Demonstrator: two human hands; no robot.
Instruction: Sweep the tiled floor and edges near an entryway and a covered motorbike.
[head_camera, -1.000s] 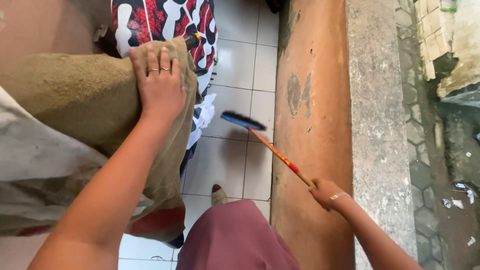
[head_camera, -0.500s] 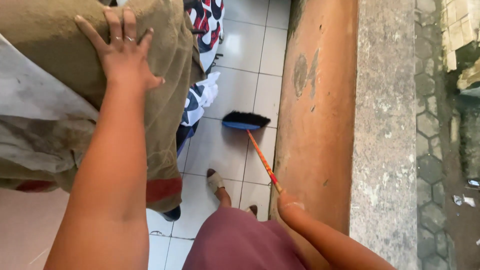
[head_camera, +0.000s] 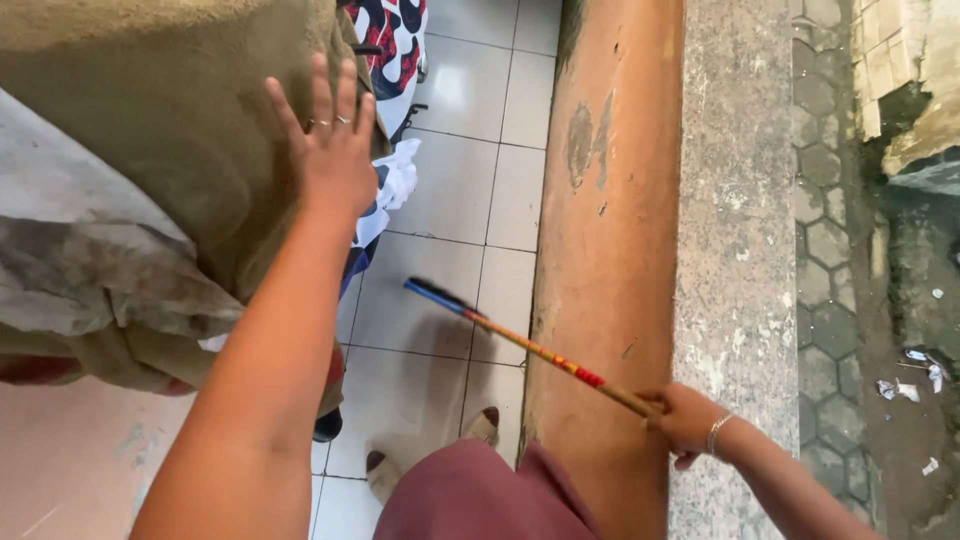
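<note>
The white glazed tile floor (head_camera: 470, 200) runs as a narrow strip between a low orange-brown plastered wall (head_camera: 600, 230), capped by a rough grey concrete ledge (head_camera: 735, 240), and a bulky load draped in a heavy olive-brown cloth (head_camera: 150, 110). Grey hexagonal paving (head_camera: 830, 250) with scraps of litter lies beyond the ledge. Under the cloth a crumpled grey-white sheet (head_camera: 90, 270) hangs down, and a red, white and dark patterned fabric (head_camera: 395, 35) shows at its far edge.

The step in hand looks like sweeping the tiled strip beside the covered load while the drape is kept out of the way. The next move probably calls for bringing the bristles flat onto the tiles and drawing them along, with the cloth held clear.

The left hand (head_camera: 330, 160) lies flat against the olive-brown cloth, fingers (head_camera: 322, 95) spread and released, pressing instead of gripping; two rings show on them. The right hand (head_camera: 685, 415), a thin bracelet at the wrist, is over the concrete ledge with its fingers clenched around the end of the slim broom handle wound in orange, yellow and red (head_camera: 540, 350).

That handle slants down across the orange wall to a small dark-bristled broom head with a blue base (head_camera: 432, 293), which sits tilted over the tiles near the hanging cloth; whether it touches the floor I cannot tell. The person's maroon skirt (head_camera: 470, 495) and beige sandalled feet (head_camera: 480, 425) fill the bottom of the view.
</note>
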